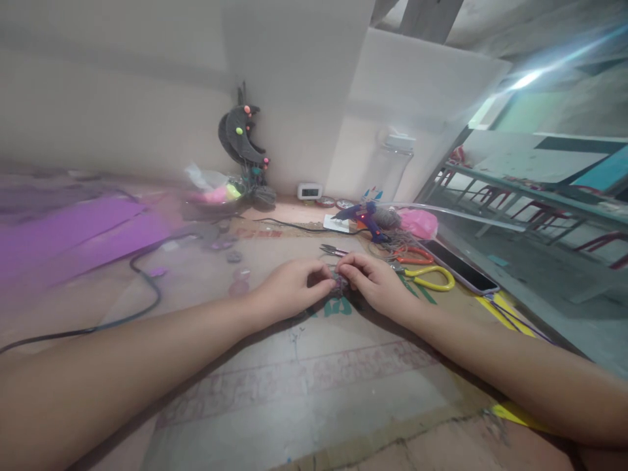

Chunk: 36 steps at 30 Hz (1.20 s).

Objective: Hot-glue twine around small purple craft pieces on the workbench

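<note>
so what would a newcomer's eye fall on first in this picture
Probably the bright purple flat sheets, blurred at the left, and the dark grey crescent moon with coloured balls, set against the pale wall left of centre. Next, perhaps, the bare left hand and right hand, meeting mid-picture with fingertips around a small dark purplish piece, too blurred to make out.

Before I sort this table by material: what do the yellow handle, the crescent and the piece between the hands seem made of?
Yellow handle: probably smooth plastic, evenly coloured, slight sheen.
Crescent: perhaps felt or yarn, matte dark grey.
Piece: purplish-grey, too blurred and covered to tell.
</note>
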### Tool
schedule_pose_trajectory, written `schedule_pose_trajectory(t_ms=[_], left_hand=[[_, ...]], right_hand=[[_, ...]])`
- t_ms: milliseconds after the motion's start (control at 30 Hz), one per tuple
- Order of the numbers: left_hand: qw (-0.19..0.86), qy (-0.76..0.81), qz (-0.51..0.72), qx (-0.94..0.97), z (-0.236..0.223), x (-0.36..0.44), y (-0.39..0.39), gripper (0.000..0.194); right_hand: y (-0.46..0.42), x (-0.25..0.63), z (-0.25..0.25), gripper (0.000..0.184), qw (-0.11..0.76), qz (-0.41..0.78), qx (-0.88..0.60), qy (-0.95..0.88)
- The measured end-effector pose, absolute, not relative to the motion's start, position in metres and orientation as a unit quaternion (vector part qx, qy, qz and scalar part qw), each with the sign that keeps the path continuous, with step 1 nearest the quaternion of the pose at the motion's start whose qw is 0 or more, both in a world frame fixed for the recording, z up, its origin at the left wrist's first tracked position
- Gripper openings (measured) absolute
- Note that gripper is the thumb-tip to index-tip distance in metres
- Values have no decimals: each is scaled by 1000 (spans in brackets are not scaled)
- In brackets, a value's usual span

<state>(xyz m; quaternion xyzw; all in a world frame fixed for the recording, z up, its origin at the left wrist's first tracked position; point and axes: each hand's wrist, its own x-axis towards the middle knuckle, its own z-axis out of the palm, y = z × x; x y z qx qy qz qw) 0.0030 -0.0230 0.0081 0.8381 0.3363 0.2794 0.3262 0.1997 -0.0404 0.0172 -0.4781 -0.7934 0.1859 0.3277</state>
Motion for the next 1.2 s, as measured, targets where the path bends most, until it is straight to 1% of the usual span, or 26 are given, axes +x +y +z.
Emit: schedule_pose_trajectory(t_ms=[100,233,433,533,833,1033,1200], left_hand=[[339,334,276,835,8,3,-23,20],[325,331,282,840,6,4,-21,18],[318,333,275,844,6,4,-21,21],[317,335,270,845,7,4,-22,21],[300,328,271,854,7,4,-22,21],[303,329,270,853,6,4,-22,20],[300,328,271,854,6,4,-22,21]], right_hand=[[-40,200,16,16,327,190,-478,-792],[-40,200,17,15,328,181,-481,-793],[-40,199,18,12,335,188,-472,-794],[-41,198,18,13,336,190,-473,-792],[-44,198,21,27,321,189,-467,-802],[-44,196,22,20,324,219,-459,-798],[-43,196,21,19,322,216,-458,-800]])
